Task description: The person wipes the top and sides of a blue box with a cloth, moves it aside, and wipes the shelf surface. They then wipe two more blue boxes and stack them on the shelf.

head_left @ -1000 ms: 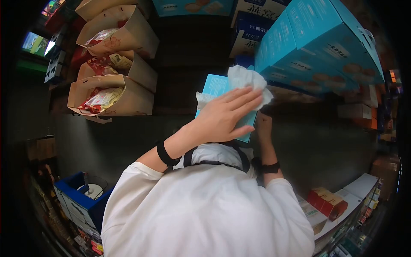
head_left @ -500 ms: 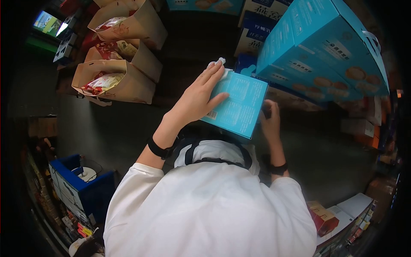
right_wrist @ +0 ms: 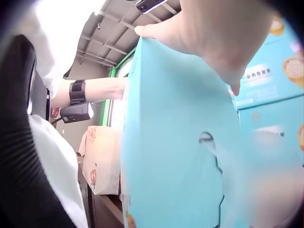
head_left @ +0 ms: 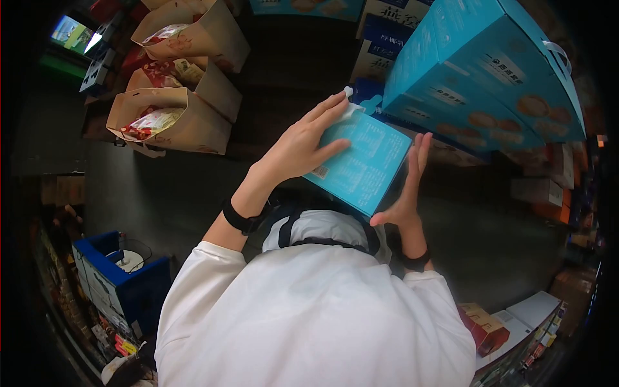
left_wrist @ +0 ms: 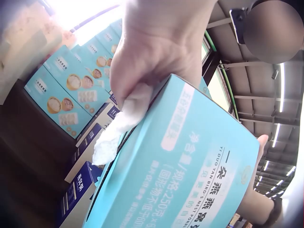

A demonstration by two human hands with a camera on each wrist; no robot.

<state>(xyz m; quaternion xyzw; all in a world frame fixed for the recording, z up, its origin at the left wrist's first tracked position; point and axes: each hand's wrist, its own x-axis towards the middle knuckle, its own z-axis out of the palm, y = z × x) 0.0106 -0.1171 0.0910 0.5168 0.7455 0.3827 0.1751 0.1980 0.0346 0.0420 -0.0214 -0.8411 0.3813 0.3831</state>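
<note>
A light-blue box of bird's nest porridge [head_left: 364,161] is held up in front of the chest, its printed face tilted upward in the head view. My left hand [head_left: 293,145] holds its left side, the thumb lying across the printed face. Crumpled white tissue [left_wrist: 114,140] pokes out between the left fingers and the box edge in the left wrist view. On the opposite side my right hand [head_left: 411,187] spans the box, thumb at the near corner and fingers along the far edge. A cut-out flap shows on the box's side [right_wrist: 175,123] in the right wrist view.
Larger blue gift boxes [head_left: 483,77] stand at the back right, beside stacked dark-blue and white cartons [head_left: 383,48]. Paper bags [head_left: 200,126] with red and yellow packets line the left. A blue stand [head_left: 122,271] is at lower left, a red box [head_left: 483,329] at lower right.
The box has turned to show its printed face. My left hand has gone from spread tissue on top to the left edge. My right hand has opened out and come onto the right side.
</note>
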